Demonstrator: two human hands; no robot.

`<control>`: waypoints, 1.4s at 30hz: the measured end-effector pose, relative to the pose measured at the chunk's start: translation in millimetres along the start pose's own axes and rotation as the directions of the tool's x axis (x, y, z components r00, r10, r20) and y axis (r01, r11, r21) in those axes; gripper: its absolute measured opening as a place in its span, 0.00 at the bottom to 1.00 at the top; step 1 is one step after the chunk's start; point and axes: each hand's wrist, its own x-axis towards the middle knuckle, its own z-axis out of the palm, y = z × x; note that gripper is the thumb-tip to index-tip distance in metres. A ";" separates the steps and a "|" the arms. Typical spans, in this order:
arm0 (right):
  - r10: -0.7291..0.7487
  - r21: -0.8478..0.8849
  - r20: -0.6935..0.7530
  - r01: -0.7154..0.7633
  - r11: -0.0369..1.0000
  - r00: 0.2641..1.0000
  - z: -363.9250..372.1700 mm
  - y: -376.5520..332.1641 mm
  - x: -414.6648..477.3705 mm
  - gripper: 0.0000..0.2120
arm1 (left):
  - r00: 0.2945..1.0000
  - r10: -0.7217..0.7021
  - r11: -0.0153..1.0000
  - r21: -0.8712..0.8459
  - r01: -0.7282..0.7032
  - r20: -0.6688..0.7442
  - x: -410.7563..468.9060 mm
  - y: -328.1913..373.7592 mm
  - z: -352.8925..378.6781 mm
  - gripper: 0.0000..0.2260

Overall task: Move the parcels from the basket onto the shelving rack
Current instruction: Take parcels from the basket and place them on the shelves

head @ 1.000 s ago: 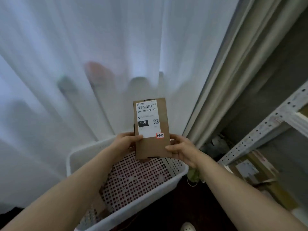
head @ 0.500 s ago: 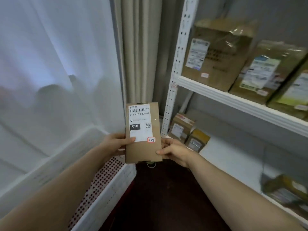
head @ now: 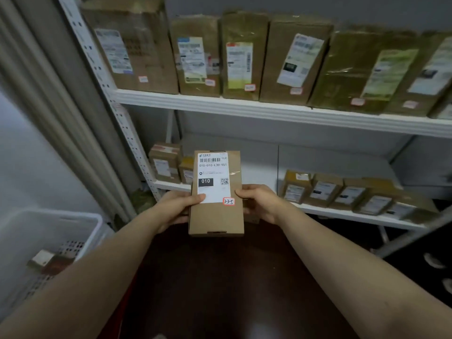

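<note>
A flat brown cardboard parcel [head: 216,216] with a white shipping label and a small red-edged sticker is held upright in front of the white shelving rack [head: 244,106]. My left hand [head: 175,207] grips its left edge, thumb on the label. My right hand [head: 260,201] grips its right edge. The white perforated basket [head: 80,223] stands at the lower left with a small parcel [head: 46,261] inside.
The rack's upper shelf is packed with tall brown parcels [head: 244,55]. The lower shelf [head: 342,214] carries two small boxes [head: 166,162] at its left end and a row of small boxes [head: 342,194] to the right, with a gap behind the held parcel. A curtain [head: 61,133] hangs at left.
The view has swung right from the curtain and basket to face the rack. Both hands kept their hold on the parcel, which now sits in front of the lower shelf.
</note>
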 end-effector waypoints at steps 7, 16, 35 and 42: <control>0.052 0.026 -0.091 -0.050 0.998 0.994 -57.8 31.2 -36.1 0.11 | 0.998 0.011 0.996 0.087 -0.006 -0.064 -2.8 -1.5 80.8 0.12; 0.101 0.080 -0.184 -0.087 0.993 0.978 -86.9 52.4 -63.5 0.10 | 0.999 -0.051 0.981 0.189 0.048 0.011 -2.6 7.0 122.3 0.13; -0.027 0.142 -0.266 0.067 0.988 0.964 -137.5 76.9 -66.2 0.31 | 0.957 -0.127 0.870 0.493 -0.019 0.260 32.9 -23.0 152.0 0.23; 0.039 0.202 -0.452 0.060 0.978 0.891 -158.9 102.9 -34.7 0.31 | 0.947 -0.084 0.920 0.389 -0.046 0.311 90.9 -36.3 188.5 0.15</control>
